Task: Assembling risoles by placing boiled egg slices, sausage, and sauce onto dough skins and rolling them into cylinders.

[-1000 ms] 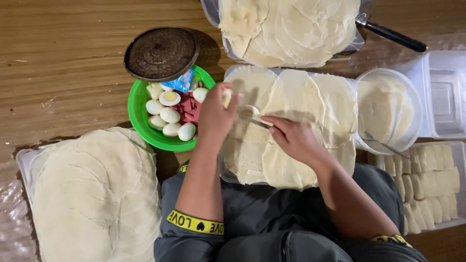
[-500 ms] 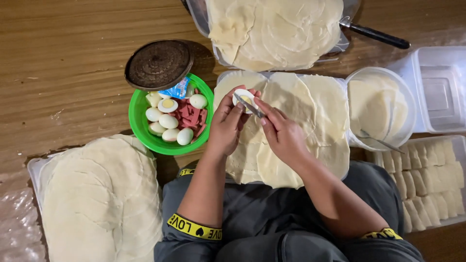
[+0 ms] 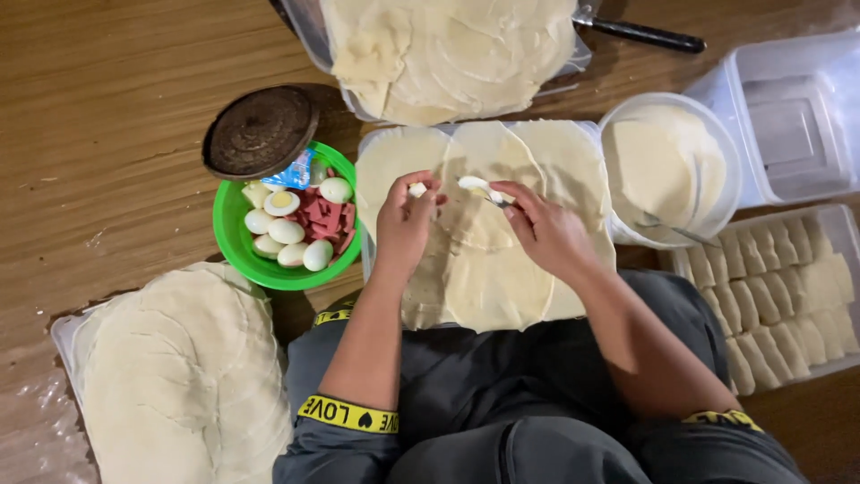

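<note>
My left hand [image 3: 405, 222] pinches a small white piece of filling [image 3: 417, 189] over the pale round wrappers [image 3: 484, 269] spread on the tray before me. My right hand [image 3: 544, 229] grips a spoon [image 3: 475, 186] that carries a dab of white filling, held just above the same wrappers. The two hands are close together, fingertips a few centimetres apart. A green bowl [image 3: 235, 253] to the left holds halved boiled eggs [image 3: 285, 231] and red sausage pieces [image 3: 321, 215].
A round dark lid [image 3: 260, 131] lies against the green bowl. More wrapper stacks sit at far centre [image 3: 439, 54] and near left [image 3: 170, 376]. A white tub of creamy filling [image 3: 667, 166], an empty clear box [image 3: 788, 116] and a tray of folded rolls [image 3: 788, 305] stand at right.
My left hand came off the green bowl with a small piece and moved right over the wrappers. My right hand lifted the spoon up toward it.
</note>
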